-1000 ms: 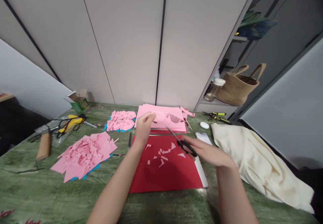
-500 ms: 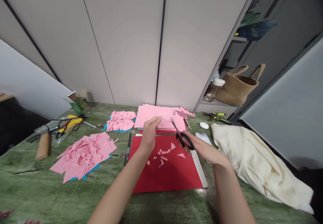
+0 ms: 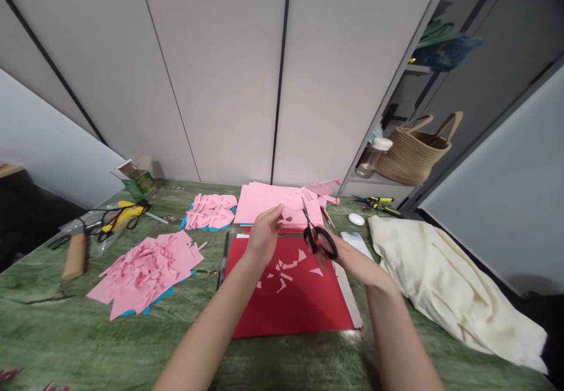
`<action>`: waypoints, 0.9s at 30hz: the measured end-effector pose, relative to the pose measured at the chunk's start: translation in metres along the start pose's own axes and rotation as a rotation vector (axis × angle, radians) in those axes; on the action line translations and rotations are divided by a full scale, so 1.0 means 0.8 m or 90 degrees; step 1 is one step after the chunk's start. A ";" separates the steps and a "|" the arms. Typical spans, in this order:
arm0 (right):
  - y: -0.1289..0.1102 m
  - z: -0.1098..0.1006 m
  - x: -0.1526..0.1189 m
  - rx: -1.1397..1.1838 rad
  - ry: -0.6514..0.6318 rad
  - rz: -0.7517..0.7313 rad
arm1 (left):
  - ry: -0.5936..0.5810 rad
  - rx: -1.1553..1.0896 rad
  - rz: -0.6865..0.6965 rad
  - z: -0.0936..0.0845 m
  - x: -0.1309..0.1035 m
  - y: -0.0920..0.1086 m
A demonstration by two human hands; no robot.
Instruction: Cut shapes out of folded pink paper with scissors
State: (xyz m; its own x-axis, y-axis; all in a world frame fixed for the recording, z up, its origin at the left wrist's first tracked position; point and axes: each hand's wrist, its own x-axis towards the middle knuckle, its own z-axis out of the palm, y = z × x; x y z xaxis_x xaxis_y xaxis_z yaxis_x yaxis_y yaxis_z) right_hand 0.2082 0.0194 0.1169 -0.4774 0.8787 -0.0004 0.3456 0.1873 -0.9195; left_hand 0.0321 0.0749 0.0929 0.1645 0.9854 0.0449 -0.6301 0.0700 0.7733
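My left hand (image 3: pixel 265 231) pinches a piece of pink paper (image 3: pixel 291 204) above the red sheet's far edge. Black-handled scissors (image 3: pixel 320 241) are in my right hand (image 3: pixel 329 252), with the blades pointing away at the right side of that paper. Behind it lies a stack of pink sheets (image 3: pixel 255 201). Small pink scraps (image 3: pixel 286 264) are scattered on the red sheet (image 3: pixel 295 311) below my hands. A narrow pink strip (image 3: pixel 325 187) sticks out to the right beyond the scissor tips.
A pink scrap pile (image 3: pixel 147 267) and pink cutouts (image 3: pixel 212 210) lie left. A yellow glue gun (image 3: pixel 121 214) and green box (image 3: pixel 140 184) stand farther left. On the right are a phone (image 3: pixel 356 243), white oval object (image 3: pixel 356 219), cutters (image 3: pixel 379 204) and cream cloth (image 3: pixel 449 285).
The scissors have turned slightly more upright and shifted a little left. The pink paper has turned in my left hand, and its strip now reaches farther up and right.
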 end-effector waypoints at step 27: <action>-0.005 0.039 0.012 0.070 0.089 -0.054 | 0.063 0.035 0.106 0.008 -0.009 0.000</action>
State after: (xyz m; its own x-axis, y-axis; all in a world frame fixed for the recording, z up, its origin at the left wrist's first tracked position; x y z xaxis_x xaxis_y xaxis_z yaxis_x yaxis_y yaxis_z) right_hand 0.1767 0.0131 0.1085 -0.3807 0.9160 0.1262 0.2154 0.2205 -0.9513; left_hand 0.0354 0.0670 0.0966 -0.0154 0.9932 0.1151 -0.5995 -0.1013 0.7940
